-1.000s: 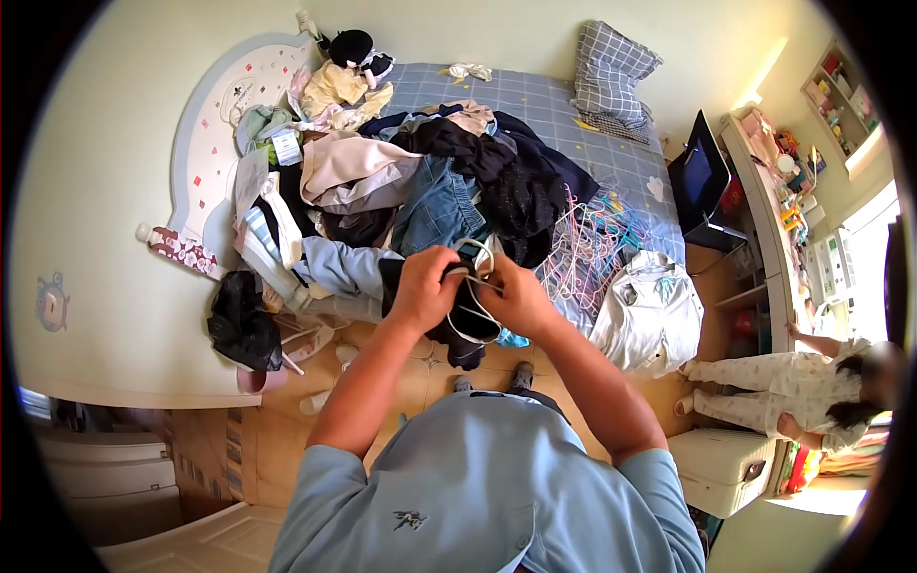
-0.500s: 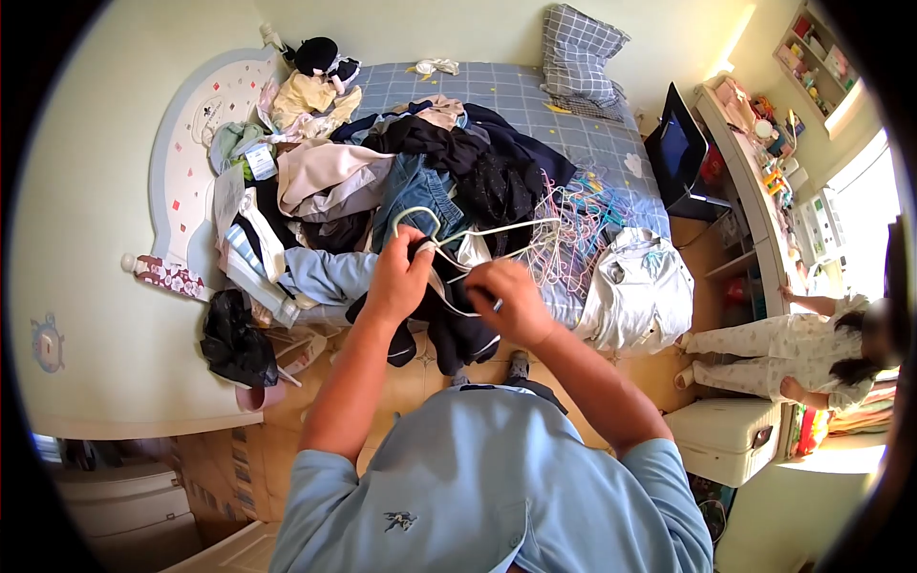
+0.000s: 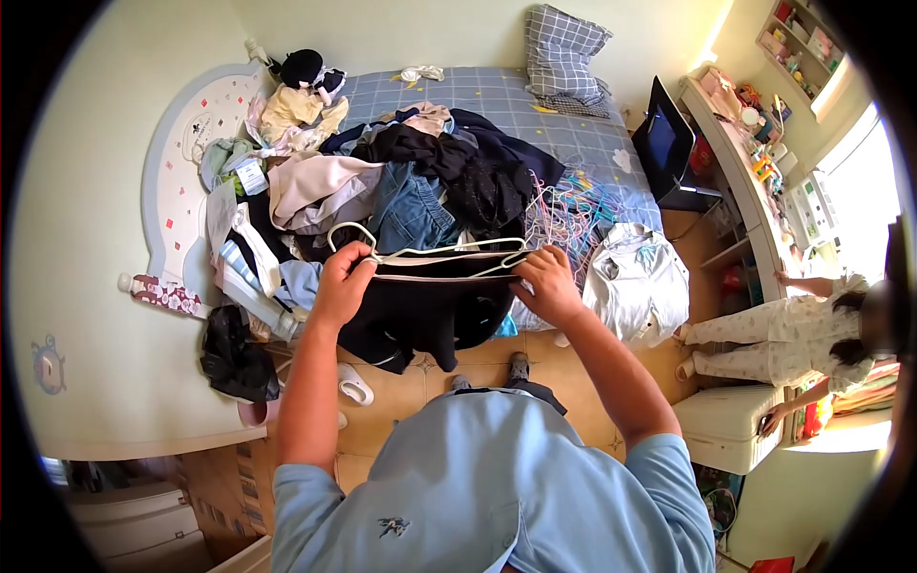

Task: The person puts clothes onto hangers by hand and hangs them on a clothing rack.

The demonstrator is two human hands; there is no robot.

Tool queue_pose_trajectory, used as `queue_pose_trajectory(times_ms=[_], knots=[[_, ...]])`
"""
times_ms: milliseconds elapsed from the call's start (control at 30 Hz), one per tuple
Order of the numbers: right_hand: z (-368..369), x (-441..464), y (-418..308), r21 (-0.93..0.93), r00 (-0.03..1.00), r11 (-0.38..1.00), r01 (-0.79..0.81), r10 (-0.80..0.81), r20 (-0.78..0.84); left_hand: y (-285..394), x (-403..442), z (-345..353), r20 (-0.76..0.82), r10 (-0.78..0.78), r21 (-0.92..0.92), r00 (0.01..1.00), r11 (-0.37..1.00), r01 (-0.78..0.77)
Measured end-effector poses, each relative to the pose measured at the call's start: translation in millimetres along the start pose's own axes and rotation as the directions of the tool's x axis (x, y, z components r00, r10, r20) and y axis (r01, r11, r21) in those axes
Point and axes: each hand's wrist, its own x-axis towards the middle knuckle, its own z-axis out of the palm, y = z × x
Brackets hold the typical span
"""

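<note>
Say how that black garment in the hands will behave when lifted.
The black garment is likely floppy: its lower part hangs in loose folds. Its top edge may sag if released, as the left hand and right hand hold it spread between them. The pale hanger at that edge looks thin, so the black garment could slip along it.

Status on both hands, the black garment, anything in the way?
Left hand gripping pale hanger at black garment's left end. Right hand holding garment's right end. Garment hanging between hands. Clothes pile close beyond.
</note>
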Motion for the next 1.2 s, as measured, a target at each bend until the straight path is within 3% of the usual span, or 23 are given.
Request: queue_pose_trajectory(times_ms=[133, 233, 333, 433, 500, 600, 700, 1000, 1200], knots=[[-23.4, 6.7, 10.1, 0.03, 0.996, 0.995, 0.093, -0.092, -0.014, -14.8, -0.2, 4.2, -0.056, 0.067, 0.122, 0.996, 0.991, -0.06], [-31.7, 21.1, 3.8, 0.096, 0.998, 0.995, 0.036, -0.04, 0.039, -10.8, 2.8, 15.5, -0.051, 0.124, 0.216, 0.991, 0.97, -0.111], [-32.5, 40.9, -18.8, 0.23, 0.987, 0.96, 0.161, -0.15, -0.065, -3.2, 7.3, 32.4, -0.013, 0.16, 0.38, 0.987, 0.914, -0.143], [-32.7, 55.3, -51.7, 0.367, 0.966, 0.894, 0.257, -0.249, -0.071, 2.0, 10.5, 45.2, 0.006, 0.2, 0.314, 0.98, 0.93, -0.192], [-34.2, 54.7, -59.4, 0.364, 0.953, 0.881, 0.303, -0.269, -0.143, 4.3, 13.5, 37.8, -0.029, 0.024, 0.121, 0.999, 0.992, -0.02], [-35.7, 41.6, -42.5, 0.292, 0.977, 0.954, 0.063, 0.001, -0.213, 8.3, 12.0, 21.3, -0.046, 0.074, 0.005, 0.996, 0.997, -0.074], [-30.5, 39.0, -25.7, 0.113, 0.987, 0.991, -0.077, 0.092, -0.135, 5.6, 12.4, 17.4, -0.017, 0.094, -0.021, 0.995, 0.995, -0.094], [-19.8, 49.4, -51.2, 0.118, 0.988, 0.993, -0.012, 0.03, -0.153, 20.1, 19.3, 36.0, 0.079, 0.18, 0.074, 0.98, 0.98, -0.186], [-25.7, 43.8, -39.8, 0.131, 0.966, 0.989, -0.068, 0.098, -0.239, 24.6, 19.6, 37.1, -0.047, 0.246, 0.104, 0.968, 0.965, -0.241]])
